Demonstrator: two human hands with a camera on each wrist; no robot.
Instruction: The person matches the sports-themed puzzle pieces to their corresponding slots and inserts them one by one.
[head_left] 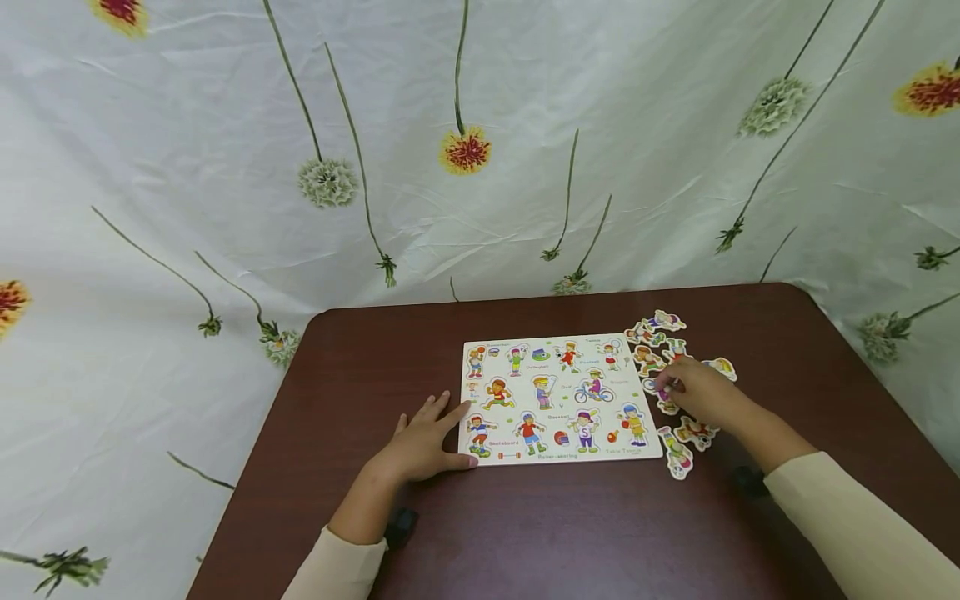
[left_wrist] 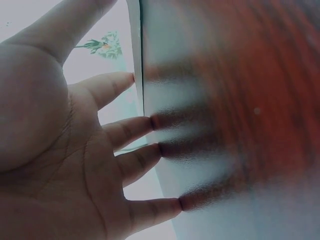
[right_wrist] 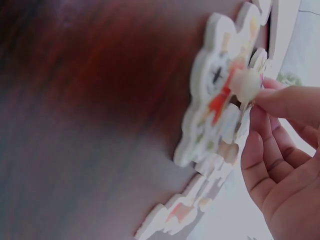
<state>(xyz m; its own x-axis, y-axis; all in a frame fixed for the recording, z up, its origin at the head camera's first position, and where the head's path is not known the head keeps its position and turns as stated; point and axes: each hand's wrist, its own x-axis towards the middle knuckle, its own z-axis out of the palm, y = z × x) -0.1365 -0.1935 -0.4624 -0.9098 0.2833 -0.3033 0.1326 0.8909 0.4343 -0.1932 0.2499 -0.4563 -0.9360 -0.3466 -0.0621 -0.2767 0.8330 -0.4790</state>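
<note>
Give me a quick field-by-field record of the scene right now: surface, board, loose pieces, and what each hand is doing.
surface: dark brown table, flowered cloth behind it
board: white puzzle board with sport figures, flat on the table
loose pieces: cut-out figure pieces scattered right of the board
left hand: left hand flat on the table, fingers straight, fingertips at the board's left edge
right hand: right hand among the loose pieces, pinching the peg of a puzzle piece
grip: thumb and fingertip on the small knob; piece's picture too blurred to name

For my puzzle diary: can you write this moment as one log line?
left hand: flat, touching puzzle board | right hand: pinches piece's knob | table
</note>
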